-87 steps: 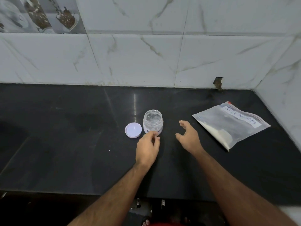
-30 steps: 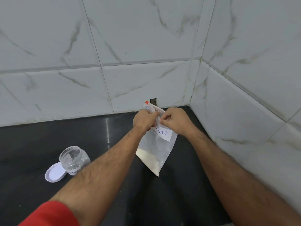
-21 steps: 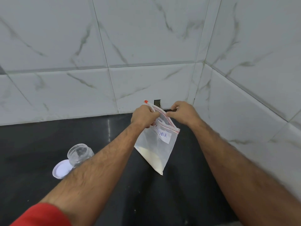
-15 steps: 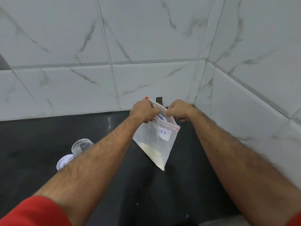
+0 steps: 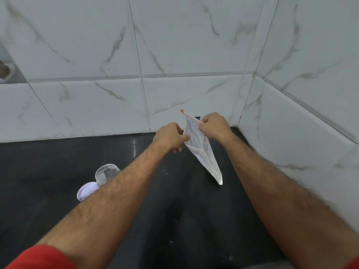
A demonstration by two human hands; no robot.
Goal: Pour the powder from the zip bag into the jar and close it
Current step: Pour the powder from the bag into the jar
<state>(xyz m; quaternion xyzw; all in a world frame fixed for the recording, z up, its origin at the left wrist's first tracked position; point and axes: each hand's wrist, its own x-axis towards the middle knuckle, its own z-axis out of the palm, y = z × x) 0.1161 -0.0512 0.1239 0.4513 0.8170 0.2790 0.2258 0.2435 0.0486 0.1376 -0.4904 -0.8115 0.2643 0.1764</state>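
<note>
Nearest the camera, a red sleeve (image 5: 41, 257) covers the upper part of the left arm at the bottom left corner, and a sliver of the same red shows at the bottom right edge. Both bare forearms reach forward over the dark, glossy surface (image 5: 48, 156), which is flecked with small pale specks.

Partly hidden behind the left forearm, the white lid (image 5: 87, 191) lies flat on the surface, with the clear jar (image 5: 106, 172) just beyond it and touching or nearly touching it. The jar stands uncapped; its lower part is covered by the arm, so what it holds cannot be made out.

Farther out, the two hands meet at the zip bag (image 5: 202, 152), held in the air above the surface near the corner of the walls. The left hand (image 5: 169, 137) is clenched on the near side of the bag's mouth, pinching one lip. The right hand (image 5: 213, 125) grips the opposite lip with curled fingers, so the mouth is spread apart between them. The bag hangs down and to the right, tapering to a corner that points at the surface. A red tab shows at its top end, and blurred writing runs across the plastic. The powder inside is not clearly visible.

Behind everything rise white marble-patterned wall tiles (image 5: 174, 45), meeting in a corner on the right.
</note>
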